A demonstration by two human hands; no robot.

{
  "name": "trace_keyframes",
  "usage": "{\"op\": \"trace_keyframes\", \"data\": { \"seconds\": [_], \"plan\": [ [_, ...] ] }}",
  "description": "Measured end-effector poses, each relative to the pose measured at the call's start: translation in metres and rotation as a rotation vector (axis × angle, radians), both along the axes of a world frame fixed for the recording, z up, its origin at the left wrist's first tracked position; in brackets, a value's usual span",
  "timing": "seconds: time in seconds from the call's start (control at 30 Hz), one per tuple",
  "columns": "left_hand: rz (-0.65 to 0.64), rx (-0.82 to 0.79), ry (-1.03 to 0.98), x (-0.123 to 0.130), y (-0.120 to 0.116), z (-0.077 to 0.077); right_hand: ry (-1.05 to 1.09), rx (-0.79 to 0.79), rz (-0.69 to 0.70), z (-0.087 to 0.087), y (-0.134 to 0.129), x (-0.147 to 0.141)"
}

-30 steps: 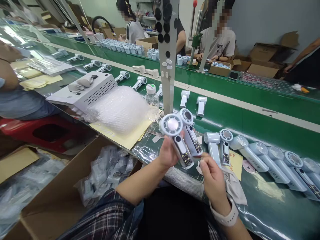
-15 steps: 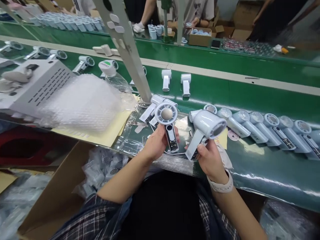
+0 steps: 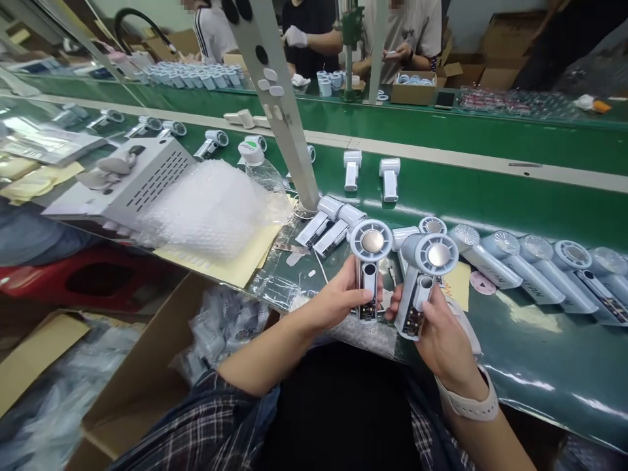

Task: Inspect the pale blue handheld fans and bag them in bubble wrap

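My left hand (image 3: 346,294) is closed round the handle of a light-blue handheld fan (image 3: 371,241), thumb on the handle's front. The fan stands nearly upright, its round vented end with a silver disc facing me and a dark circuit board showing in the handle. In my right hand (image 3: 439,327) is a second such handheld fan (image 3: 438,254), tilted a little, its handle likewise uncovered and the thumb beside its pale button part. The two fans are close together above the bench edge. Behind them lie two more fans (image 3: 330,222) and another fan (image 3: 432,226), partly hidden.
A row of fans (image 3: 540,268) lies on the bench at right. Two fans (image 3: 390,180) sit on the green belt (image 3: 441,176). A grey post (image 3: 289,131), bubble wrap (image 3: 206,209) and a vented metal box (image 3: 142,173) stand left. Below is a carton (image 3: 132,366). Co-workers (image 3: 412,39) are across the line.
The right-hand fan has turned so its vented end and open handle face me. My left thumb has come onto its fan's handle front. The view has shifted, moving the scene rightward.
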State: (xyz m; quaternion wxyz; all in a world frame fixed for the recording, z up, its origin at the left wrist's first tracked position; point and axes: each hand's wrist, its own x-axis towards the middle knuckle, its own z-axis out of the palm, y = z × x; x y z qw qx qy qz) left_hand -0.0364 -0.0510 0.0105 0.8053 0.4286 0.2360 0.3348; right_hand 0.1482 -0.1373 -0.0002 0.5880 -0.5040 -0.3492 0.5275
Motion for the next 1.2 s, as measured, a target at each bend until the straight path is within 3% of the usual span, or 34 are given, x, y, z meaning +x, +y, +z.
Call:
{"op": "trace_keyframes", "data": {
  "seconds": [0.17,0.37,0.5,0.63,0.87,1.03,1.2],
  "plan": [
    [-0.017,0.129,-0.016,-0.005,0.000,-0.007,0.098,-0.039,0.038,-0.002,-0.002,-0.001],
    [-0.057,0.245,0.045,-0.013,0.003,0.003,0.038,0.010,0.079,-0.006,-0.005,-0.003],
    [-0.146,0.207,-0.042,-0.016,0.005,0.007,0.111,-0.021,0.027,-0.006,-0.004,-0.002],
    [-0.147,0.201,-0.052,-0.015,0.004,0.007,0.178,-0.021,0.045,-0.001,-0.003,-0.004],
    [-0.101,0.226,-0.029,-0.010,0.001,0.003,0.107,-0.004,0.055,-0.002,-0.006,-0.003],
    [-0.147,0.225,-0.042,-0.012,0.000,-0.001,0.085,0.007,0.068,-0.010,-0.009,0.002],
    [-0.044,0.174,-0.008,-0.007,0.005,-0.010,0.071,0.022,0.024,-0.011,-0.005,0.002]
  ]
}}
